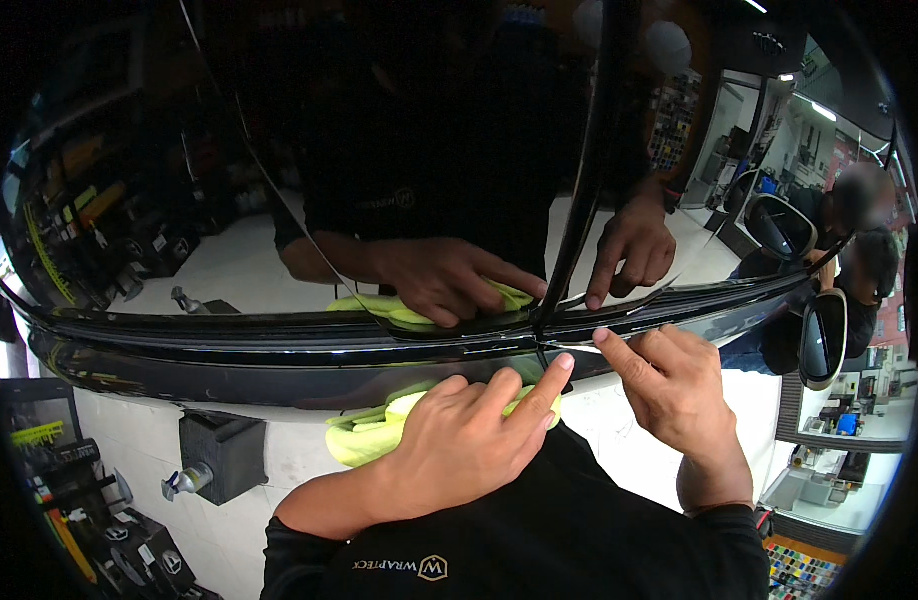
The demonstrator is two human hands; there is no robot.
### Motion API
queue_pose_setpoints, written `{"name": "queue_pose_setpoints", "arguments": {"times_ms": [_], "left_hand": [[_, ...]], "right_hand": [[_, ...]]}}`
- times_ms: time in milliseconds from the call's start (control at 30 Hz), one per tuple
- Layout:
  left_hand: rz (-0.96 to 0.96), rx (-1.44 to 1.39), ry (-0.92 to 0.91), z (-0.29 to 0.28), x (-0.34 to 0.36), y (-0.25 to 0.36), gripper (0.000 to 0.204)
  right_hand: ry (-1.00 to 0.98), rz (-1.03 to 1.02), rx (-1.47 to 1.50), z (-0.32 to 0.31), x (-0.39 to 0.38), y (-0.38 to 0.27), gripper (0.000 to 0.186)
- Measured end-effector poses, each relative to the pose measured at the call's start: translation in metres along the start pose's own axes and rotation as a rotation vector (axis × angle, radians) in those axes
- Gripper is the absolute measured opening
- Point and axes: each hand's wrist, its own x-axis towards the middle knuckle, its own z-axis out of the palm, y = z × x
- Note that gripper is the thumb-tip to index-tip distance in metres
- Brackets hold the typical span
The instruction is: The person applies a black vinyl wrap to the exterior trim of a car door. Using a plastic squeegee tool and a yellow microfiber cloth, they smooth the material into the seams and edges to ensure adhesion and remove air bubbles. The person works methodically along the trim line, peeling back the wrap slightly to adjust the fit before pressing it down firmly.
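My left hand [469, 440] is closed on a yellow-green cloth [364, 440] bunched under its palm. Its index finger stretches toward the upright gap between two dark car doors, just below the window trim [419, 357]. My right hand [669, 390] has its index finger extended, the tip at or close to the trim right of that gap; whether it touches I cannot tell. The other right fingers curl in, and nothing shows in them. A thin pale streak runs along the trim between both fingertips. Dark window glass [429, 130] mirrors both hands and the cloth.
A side mirror [824, 340] juts out at the right, with another person [869, 290] beyond it. On the pale floor at lower left stand a dark box [222, 455] with a spray bottle [187, 481] and black cases [144, 550]. Colour samples [799, 570] show at lower right.
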Motion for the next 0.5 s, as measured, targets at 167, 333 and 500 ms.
{"name": "queue_pose_setpoints", "arguments": {"times_ms": [167,333,500], "left_hand": [[-0.023,0.009,-0.009,0.002,0.003,0.001,0.059],[-0.041,0.012,-0.003,0.005,0.004,0.002,0.061],[-0.063,0.009,-0.007,0.003,0.005,0.004,0.061]], "right_hand": [[-0.04,-0.03,-0.039,-0.005,0.008,0.004,0.054],[-0.054,-0.039,-0.05,-0.007,0.011,0.006,0.053],[-0.037,-0.033,-0.051,-0.007,0.012,0.005,0.051]]}}
